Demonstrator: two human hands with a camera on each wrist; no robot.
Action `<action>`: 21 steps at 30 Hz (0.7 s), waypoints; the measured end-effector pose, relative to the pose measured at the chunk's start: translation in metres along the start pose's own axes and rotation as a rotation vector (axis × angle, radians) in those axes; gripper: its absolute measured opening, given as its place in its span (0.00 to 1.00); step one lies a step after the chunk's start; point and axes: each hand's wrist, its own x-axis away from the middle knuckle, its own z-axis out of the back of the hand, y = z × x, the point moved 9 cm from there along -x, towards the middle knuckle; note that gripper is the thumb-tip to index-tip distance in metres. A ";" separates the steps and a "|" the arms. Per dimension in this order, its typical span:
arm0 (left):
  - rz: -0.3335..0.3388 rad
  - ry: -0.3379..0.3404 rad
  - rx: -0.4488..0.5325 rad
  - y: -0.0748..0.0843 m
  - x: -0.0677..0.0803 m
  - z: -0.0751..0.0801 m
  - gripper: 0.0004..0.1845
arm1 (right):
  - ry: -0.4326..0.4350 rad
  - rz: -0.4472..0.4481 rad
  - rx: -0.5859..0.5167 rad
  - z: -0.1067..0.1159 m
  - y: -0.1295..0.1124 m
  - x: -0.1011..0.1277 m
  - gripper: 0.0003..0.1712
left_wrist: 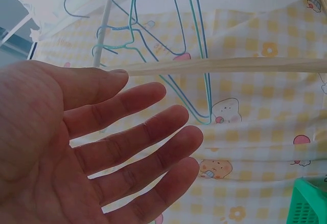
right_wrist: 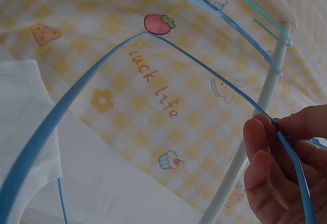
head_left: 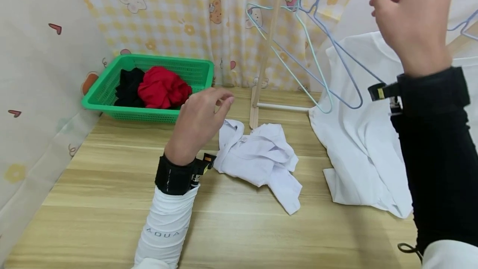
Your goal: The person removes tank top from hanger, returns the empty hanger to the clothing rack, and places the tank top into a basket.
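My right hand is raised at the top right and pinches the neck of a blue wire hanger that hangs among others on the rack; in the right wrist view the fingers curl round the blue hanger. My left hand hovers open above the table, just left of a crumpled white garment; the left wrist view shows its palm and straight fingers holding nothing. A teal hanger hangs beside the blue one.
A green basket with red cloth and black cloth stands at the back left. A white shirt hangs from the rack at right. The rack's wooden post and white base bar stand behind the garment.
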 end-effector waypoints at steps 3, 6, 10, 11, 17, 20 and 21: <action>0.009 -0.005 0.004 -0.002 0.001 0.000 0.13 | -0.033 0.018 -0.078 -0.008 -0.006 -0.013 0.23; 0.017 -0.008 0.007 -0.004 0.002 0.000 0.13 | -0.073 0.008 -0.110 -0.015 -0.008 -0.021 0.24; 0.020 -0.003 0.010 -0.004 0.003 0.001 0.14 | -0.132 -0.016 -0.119 -0.019 -0.006 -0.025 0.24; 0.019 -0.002 0.012 -0.004 0.003 0.001 0.14 | -0.146 -0.026 -0.124 -0.019 -0.004 -0.025 0.24; 0.001 0.001 0.030 0.000 0.002 0.000 0.14 | -0.198 -0.086 -0.111 -0.010 0.013 -0.022 0.25; -0.001 -0.004 0.037 0.002 0.000 0.000 0.14 | -0.194 -0.102 -0.096 -0.005 0.022 -0.018 0.25; -0.001 -0.006 0.038 0.003 0.000 -0.001 0.14 | -0.198 -0.112 -0.085 -0.004 0.025 -0.017 0.25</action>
